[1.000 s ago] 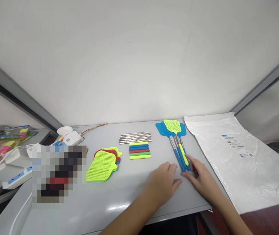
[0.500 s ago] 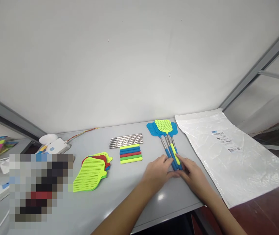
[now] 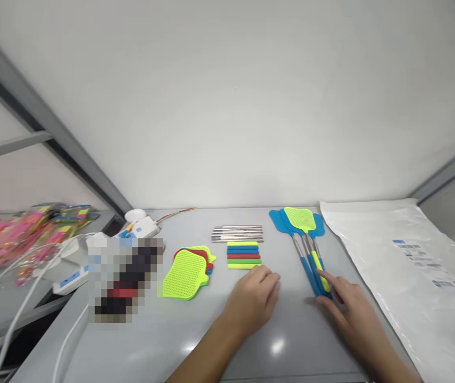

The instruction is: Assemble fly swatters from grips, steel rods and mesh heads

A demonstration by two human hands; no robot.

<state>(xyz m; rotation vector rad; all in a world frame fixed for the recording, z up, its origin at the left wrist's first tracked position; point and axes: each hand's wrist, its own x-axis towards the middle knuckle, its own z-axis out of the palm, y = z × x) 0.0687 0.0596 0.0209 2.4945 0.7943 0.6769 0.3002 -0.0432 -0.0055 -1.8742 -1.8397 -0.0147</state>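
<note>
Several assembled fly swatters lie together at the right, with blue heads [image 3: 280,221], a yellow-green head [image 3: 300,218] on top and metal shafts. Their blue handles [image 3: 308,274] and one yellow handle [image 3: 318,268] bunch near my right hand [image 3: 349,308]. Its index finger touches the handles, and its thumb lies apart at their butt ends. My left hand [image 3: 253,298] is over the table with fingers curled and nothing visible in them. Just beyond it are loose coloured handle grips [image 3: 243,256] in a row, with metal rods [image 3: 237,233] behind them.
Loose swatter heads [image 3: 185,274] are stacked left of the grips. A white plastic mailer bag [image 3: 379,250] covers the right side. At the left are a blurred-out dark object [image 3: 132,282], a power strip [image 3: 72,279], white cables [image 3: 20,303] and colourful packets [image 3: 32,234]. A wall stands behind.
My left hand has moved off the swatter handles to the left, towards the loose grips. My right hand stays at the handles. The view has turned left.
</note>
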